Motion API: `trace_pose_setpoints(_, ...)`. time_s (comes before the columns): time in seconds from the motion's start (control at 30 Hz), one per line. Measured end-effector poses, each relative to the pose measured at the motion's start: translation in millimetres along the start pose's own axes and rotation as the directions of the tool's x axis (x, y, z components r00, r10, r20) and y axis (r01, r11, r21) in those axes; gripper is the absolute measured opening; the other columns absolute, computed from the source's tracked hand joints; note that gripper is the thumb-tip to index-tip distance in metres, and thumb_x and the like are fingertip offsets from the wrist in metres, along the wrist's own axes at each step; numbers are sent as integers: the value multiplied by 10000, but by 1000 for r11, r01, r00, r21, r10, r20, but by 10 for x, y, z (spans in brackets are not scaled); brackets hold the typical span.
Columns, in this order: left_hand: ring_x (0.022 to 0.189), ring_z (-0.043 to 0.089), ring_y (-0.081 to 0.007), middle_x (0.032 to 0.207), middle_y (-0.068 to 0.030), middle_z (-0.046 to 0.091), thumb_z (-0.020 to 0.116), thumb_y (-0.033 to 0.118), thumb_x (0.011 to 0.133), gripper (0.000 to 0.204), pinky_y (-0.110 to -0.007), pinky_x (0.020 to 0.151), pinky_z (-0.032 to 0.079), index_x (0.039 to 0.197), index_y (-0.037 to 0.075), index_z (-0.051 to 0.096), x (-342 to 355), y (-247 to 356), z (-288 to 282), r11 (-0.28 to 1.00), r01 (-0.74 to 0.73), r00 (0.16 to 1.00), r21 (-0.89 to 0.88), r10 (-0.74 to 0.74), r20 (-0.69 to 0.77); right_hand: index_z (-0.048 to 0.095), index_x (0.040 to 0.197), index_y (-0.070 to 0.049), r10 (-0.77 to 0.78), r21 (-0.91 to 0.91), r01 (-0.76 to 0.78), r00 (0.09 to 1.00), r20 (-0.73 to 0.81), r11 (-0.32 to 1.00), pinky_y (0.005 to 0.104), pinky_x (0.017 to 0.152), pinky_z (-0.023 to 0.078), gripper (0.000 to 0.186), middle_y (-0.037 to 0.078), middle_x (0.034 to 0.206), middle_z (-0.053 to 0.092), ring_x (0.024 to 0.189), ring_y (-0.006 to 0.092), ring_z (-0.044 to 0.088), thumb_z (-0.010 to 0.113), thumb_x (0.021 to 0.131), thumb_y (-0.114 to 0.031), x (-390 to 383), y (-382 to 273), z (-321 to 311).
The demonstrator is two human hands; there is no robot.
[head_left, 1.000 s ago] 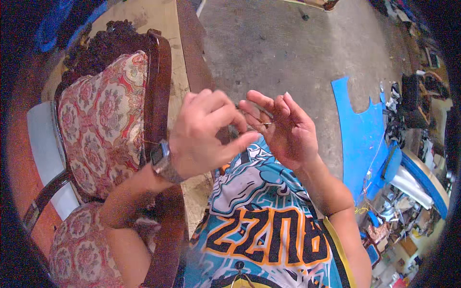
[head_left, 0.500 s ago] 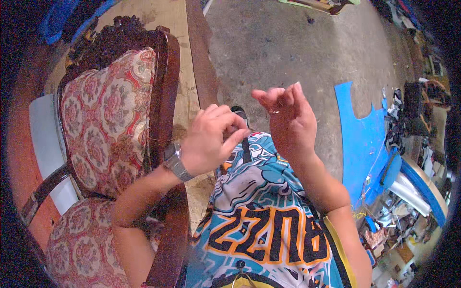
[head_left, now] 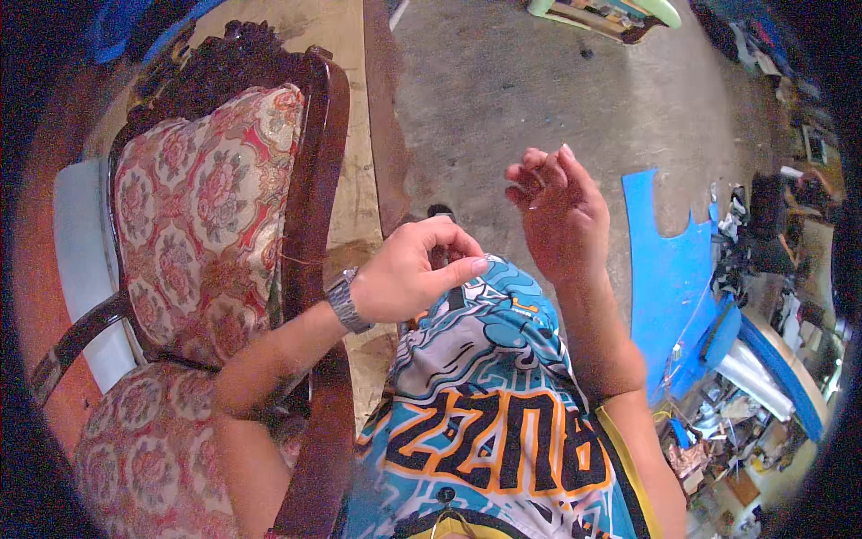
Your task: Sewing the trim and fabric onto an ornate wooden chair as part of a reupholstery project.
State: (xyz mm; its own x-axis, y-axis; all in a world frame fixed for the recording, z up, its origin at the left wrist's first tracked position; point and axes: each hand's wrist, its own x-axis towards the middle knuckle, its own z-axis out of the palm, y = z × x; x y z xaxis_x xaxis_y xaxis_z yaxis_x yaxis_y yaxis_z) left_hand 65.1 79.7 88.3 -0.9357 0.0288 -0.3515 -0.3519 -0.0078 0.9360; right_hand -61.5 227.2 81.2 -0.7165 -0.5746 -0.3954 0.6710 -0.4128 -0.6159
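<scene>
My left hand [head_left: 416, 271], with a metal-banded watch [head_left: 348, 304] at its wrist, is over my lap beside the chair. Its thumb and index finger come together in a pinch; whatever is between them is too small to make out. To its right and farther forward, my right hand [head_left: 567, 220] is raised, palm partly showing, fingers curled in and thumb pointing forward. A tiny bright spot shows by its fingertips, but I cannot name it. A floral upholstered chair [head_left: 211, 211] with a dark wooden frame is at my left. Fine loose threads [head_left: 301, 256] stick out at its backrest edge.
A blue sheet [head_left: 669, 269] with a cut-out edge lies on the concrete floor [head_left: 503, 99] at right. Beyond it are scraps and clutter [head_left: 736, 458] and a curved blue-edged piece [head_left: 781, 368]. A pale green frame [head_left: 611, 18] is at the far edge.
Both hands have shifted slightly right. My right hand's fingers have curled further in. The view has tilted a little, showing more of the green frame.
</scene>
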Motion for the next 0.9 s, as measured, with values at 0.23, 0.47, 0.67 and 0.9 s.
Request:
trace_pose_setpoints(0.23, 769, 558, -143, 822, -45, 568, 713, 266, 782, 265, -277, 681, 445, 910, 51, 624, -49, 42, -107, 909, -195, 959, 368, 255, -123, 557, 770, -121, 119, 134, -133, 987, 107, 982, 377, 894, 402, 312, 70, 989, 600, 1022, 257, 540, 387, 961, -300, -36, -24, 114)
trace_pose_setpoints(0.47, 768, 456, -77, 870, 18, 510, 614, 300, 876, 306, -241, 711, 395, 1074, 78, 539, -16, 31, -779, 859, -434, 661, 272, 509, -552, 531, 708, -117, 105, 214, -159, 964, 243, 964, 404, 954, 388, 359, 122, 1084, 601, 1100, 300, 516, 353, 974, -281, -28, -135, 101)
trace_pose_setpoints(0.67, 919, 538, -148, 1051, -46, 573, 604, 241, 873, 360, -307, 806, 418, 1165, 56, 506, 246, 190, -676, 769, -430, 705, 473, 613, -356, 506, 681, -108, 92, 309, -187, 950, 299, 932, 410, 946, 399, 377, 140, 1085, 598, 1097, 310, 519, 340, 978, -269, -28, -184, 138)
trace_pose_setpoints(0.9, 811, 537, -299, 818, -120, 562, 485, 281, 912, 270, -391, 741, 412, 859, 34, 581, 352, 173, -294, 735, -429, 890, 525, 445, 104, 549, 778, -84, 133, 213, -185, 962, 237, 959, 404, 890, 416, 334, 115, 977, 600, 1006, 292, 552, 371, 969, -293, -37, -168, 262)
